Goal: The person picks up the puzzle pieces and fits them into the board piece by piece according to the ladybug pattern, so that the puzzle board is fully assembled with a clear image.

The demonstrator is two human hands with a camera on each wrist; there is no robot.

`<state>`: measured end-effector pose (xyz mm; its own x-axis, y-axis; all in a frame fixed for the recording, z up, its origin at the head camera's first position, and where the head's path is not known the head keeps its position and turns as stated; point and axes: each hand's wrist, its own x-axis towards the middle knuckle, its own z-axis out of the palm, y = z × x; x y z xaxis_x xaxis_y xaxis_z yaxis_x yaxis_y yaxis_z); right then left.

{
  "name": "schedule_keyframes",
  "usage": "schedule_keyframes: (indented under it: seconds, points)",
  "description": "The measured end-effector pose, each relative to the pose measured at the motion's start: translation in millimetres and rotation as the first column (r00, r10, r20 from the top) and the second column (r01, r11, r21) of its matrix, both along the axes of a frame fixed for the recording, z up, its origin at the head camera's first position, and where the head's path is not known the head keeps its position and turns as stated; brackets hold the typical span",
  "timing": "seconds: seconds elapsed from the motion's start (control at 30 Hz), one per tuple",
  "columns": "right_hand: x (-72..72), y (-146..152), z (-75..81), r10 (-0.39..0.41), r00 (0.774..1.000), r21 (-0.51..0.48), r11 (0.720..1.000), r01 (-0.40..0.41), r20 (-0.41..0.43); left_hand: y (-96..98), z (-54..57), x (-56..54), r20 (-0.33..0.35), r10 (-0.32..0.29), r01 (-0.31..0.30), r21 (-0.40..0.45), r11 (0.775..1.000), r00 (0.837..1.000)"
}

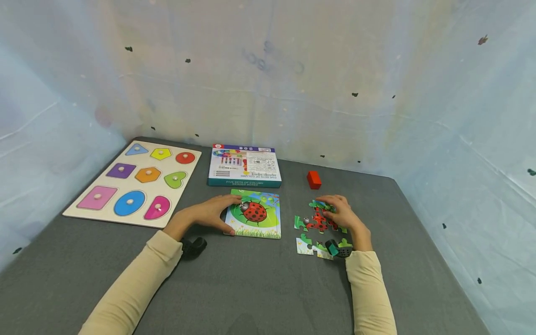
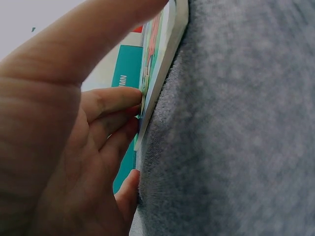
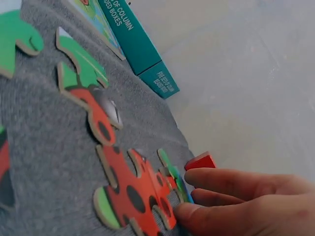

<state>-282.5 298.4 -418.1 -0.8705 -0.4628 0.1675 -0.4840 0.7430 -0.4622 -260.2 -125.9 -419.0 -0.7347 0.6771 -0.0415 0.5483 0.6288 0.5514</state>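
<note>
In the head view, a ladybug puzzle board point(image 1: 256, 228) lies on the grey table, showing a complete ladybug picture. My left hand point(image 1: 209, 213) rests at its left side, thumb by the near corner and fingers by the upper edge. The left wrist view shows those fingers fairly straight against the board's edge point(image 2: 162, 78). Loose ladybug puzzle pieces point(image 1: 304, 245) lie on the right. Over their far end, my right hand point(image 1: 344, 215) pinches a green-and-blue puzzle piece point(image 3: 183, 187) between thumb and fingers. Red spotted pieces point(image 3: 133, 189) lie close beside it; the hand partly hides others.
A wooden shape board point(image 1: 133, 179) with knobbed coloured shapes lies at the left. Behind the ladybug board is a flat teal-edged box point(image 1: 244, 167). A red block point(image 1: 314, 180) stands beyond the loose pieces. Pale sheeting point(image 1: 293, 93) hangs behind the table.
</note>
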Motion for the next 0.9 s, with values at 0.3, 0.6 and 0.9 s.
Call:
schedule_keyframes:
  seconds: [0.3,0.6,0.9]
  points:
    - [-0.2,1.8,-3.9,-0.019,1.000,-0.024,1.000,0.019,-0.009,1.0,1.9,1.2,-0.001,0.010,-0.010,-0.013,1.000,1.000]
    - [-1.5,-5.0,-3.1,0.012,0.999,-0.052,0.999,-0.014,-0.046,4.4,1.8,1.3,-0.066,0.014,-0.014,-0.001,1.000,0.998]
    - [-2.5,-39.5,8.1,0.121,0.990,-0.126,0.984,-0.129,-0.069,7.0,0.3,1.1,-0.066,0.030,-0.029,0.015,0.999,0.997]
